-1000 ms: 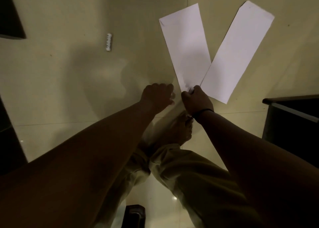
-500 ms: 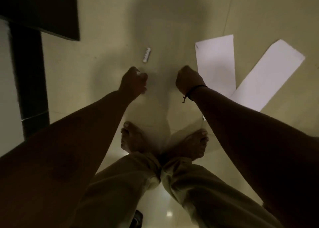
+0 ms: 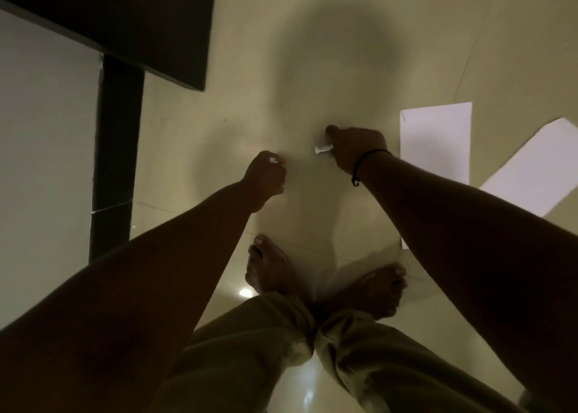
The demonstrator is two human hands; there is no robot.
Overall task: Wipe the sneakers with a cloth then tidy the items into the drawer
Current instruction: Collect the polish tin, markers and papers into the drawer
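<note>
We saw a glossy, smooth tiled floor (image 3: 194,150) that mirrored a ceiling light near the bare feet. Two white sheets (image 3: 436,140) at its right edge looked like matt paper. The dark furniture (image 3: 131,22) by the upper left corner had a flat, matt finish. The trousers (image 3: 266,350) looked like soft, creased cloth. A thin dark cord (image 3: 364,159) circled the right wrist.

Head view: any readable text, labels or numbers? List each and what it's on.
None readable.
Small white item at the right hand: dark marks on it, too blurred to read.
Two white paper sheets: no print visible.
White bit in the left hand: no marks to be made out.
</note>
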